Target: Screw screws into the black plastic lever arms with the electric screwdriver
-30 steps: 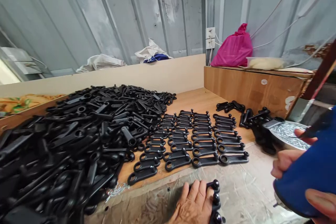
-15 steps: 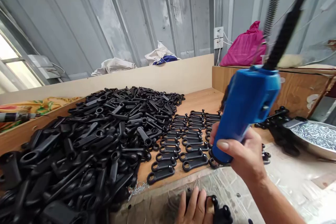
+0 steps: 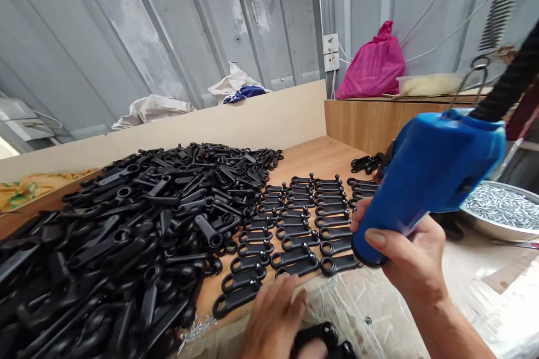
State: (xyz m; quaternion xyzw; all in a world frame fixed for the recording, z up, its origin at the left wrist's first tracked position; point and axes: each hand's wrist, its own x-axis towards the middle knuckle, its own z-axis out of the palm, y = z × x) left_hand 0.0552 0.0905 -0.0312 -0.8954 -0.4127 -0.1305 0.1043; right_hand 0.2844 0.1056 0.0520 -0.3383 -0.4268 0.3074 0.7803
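blue tool [image 3: 425,168] is gripped in closed right hand [image 3: 410,252] at 4 o'clock | left hand [image 3: 272,314], 6 o'clock, is half-bent beside black levers [image 3: 319,334]; any hold cannot be told | 8 o'clock: lever pile [image 3: 147,235] is heaped

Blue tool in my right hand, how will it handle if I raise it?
The blue tool looks solid-bodied, so likely stiff. It may feel light when raised, since the coil spring above seems hooked to it. Its thick black cable might tug.

workshop: power tool [image 3: 425,174], heaped parts [image 3: 154,230]
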